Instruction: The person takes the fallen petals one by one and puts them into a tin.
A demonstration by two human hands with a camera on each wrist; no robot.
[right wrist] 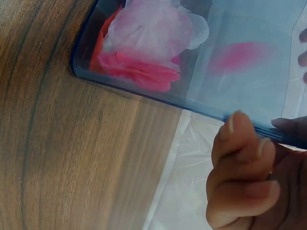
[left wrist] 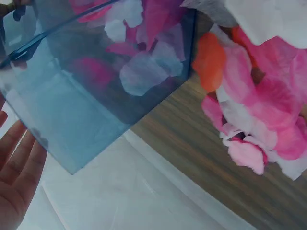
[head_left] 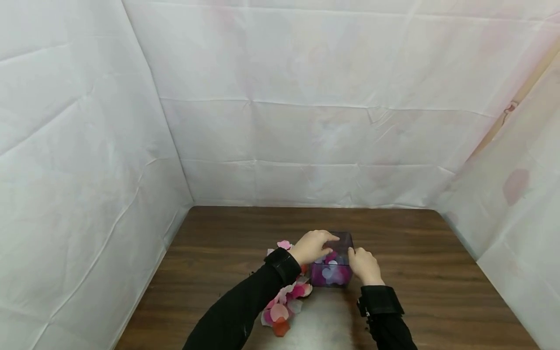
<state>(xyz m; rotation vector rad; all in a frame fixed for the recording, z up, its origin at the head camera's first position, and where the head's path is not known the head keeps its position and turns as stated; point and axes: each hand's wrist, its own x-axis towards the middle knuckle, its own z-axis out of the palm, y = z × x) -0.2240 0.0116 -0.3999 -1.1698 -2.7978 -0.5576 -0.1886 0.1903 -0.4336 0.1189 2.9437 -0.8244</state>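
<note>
A clear bluish-purple plastic box [head_left: 345,239] stands on the table with pink, magenta and white flower petals inside. My left hand [head_left: 313,247] is over the box's left side, its fingers reaching above the opening; in the left wrist view the fingers [left wrist: 29,160] look loosely extended. A blurred pink petal [right wrist: 243,55] shows inside the box, apart from the petals at the bottom. My right hand [head_left: 364,266] grips the box's right wall at the rim, thumb on the inner side and fingers [right wrist: 240,167] curled outside.
Beside the box on the left lies a loose heap of pink, white and orange petals [head_left: 280,311], partly hidden under my left forearm. The brown wooden table [head_left: 437,282] is bordered by white sheet walls [head_left: 306,136] at the back and both sides.
</note>
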